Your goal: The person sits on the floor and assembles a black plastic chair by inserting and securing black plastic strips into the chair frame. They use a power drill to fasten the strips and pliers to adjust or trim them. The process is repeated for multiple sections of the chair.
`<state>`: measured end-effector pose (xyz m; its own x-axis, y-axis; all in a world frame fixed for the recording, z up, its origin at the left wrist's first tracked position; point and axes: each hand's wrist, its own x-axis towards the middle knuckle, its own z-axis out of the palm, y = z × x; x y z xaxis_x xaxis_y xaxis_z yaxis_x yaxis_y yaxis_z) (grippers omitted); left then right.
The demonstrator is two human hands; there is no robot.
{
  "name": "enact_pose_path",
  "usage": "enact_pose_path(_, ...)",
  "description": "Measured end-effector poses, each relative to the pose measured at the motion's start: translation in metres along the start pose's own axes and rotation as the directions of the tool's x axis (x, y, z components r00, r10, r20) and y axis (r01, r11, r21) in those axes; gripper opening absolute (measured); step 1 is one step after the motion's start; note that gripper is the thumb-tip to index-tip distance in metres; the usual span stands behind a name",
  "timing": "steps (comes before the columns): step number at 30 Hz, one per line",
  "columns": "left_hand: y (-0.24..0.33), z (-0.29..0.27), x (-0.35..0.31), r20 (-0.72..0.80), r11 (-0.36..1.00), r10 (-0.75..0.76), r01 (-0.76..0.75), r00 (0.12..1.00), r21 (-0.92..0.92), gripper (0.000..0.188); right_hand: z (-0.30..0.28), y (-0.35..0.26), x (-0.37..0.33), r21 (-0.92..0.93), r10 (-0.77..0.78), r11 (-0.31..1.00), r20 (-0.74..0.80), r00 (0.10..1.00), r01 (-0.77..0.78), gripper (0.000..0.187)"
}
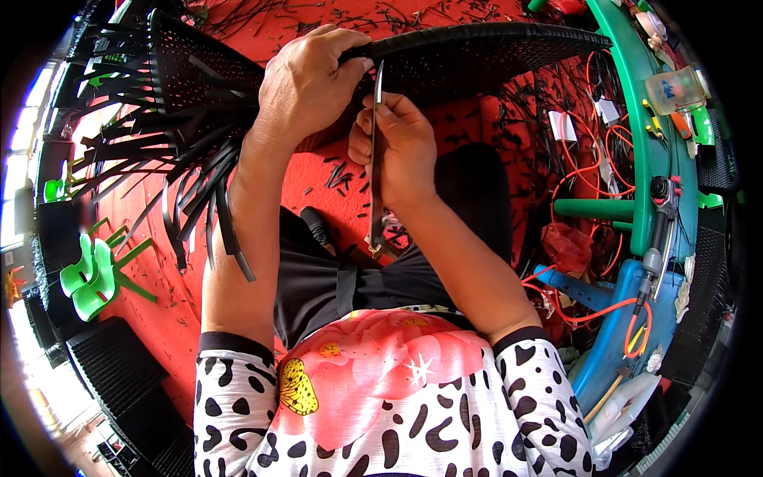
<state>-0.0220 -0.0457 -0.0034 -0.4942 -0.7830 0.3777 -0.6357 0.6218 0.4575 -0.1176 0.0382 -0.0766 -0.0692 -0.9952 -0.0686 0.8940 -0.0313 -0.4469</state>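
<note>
A large black woven piece [485,63], which looks like basketwork, stands tilted in front of me. Its thick wrapped rim curves across the top. My left hand [306,87] is closed over this rim, thumb towards me. Many loose black strips [203,179] fan out from the woven piece beside my left forearm. Just below the rim, my right hand [401,147] is closed around a long narrow flat piece [376,187]. Its upper end is bright and pointed; its dark lower part hangs to my lap. I cannot tell whether it is a blade or a strip.
Black strip offcuts litter the red floor [159,294]. Green plastic chairs [95,278] lie at the left near black woven panels [115,381]. At the right stand a green bench [632,79], a plastic cup [675,89], a blue stool [612,342] and an orange hose [584,318].
</note>
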Motion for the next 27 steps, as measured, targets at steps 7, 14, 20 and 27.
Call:
enact_pose_path(7, -0.002, 0.004, 0.003, -0.033, 0.997, 0.056, -0.054, 0.998, 0.048, 0.025, 0.001, 0.006, 0.003, -0.128, -0.081, 0.989, -0.042, 0.996, 0.075, 0.013)
enact_pose_path(14, -0.004, 0.002, 0.003, -0.03, 0.999, 0.004, -0.003, 1.0, 0.049, 0.025, -0.004, -0.043, 0.004, 0.038, 0.337, 0.939, 0.088, 0.937, -0.341, 0.015)
enact_pose_path(20, -0.001, 0.001, 0.001, -0.016, 1.0, -0.002, 0.002, 1.0, 0.004, 0.026, -0.006, -0.041, 0.004, -0.079, 0.268, 0.961, 0.038, 0.963, -0.265, 0.012)
enact_pose_path(27, -0.001, 0.007, -0.005, -0.028, 1.0, 0.03, -0.03, 0.999, 0.002, 0.025, -0.01, -0.004, -0.002, -0.458, -0.149, 0.882, -0.05, 0.988, 0.11, 0.009)
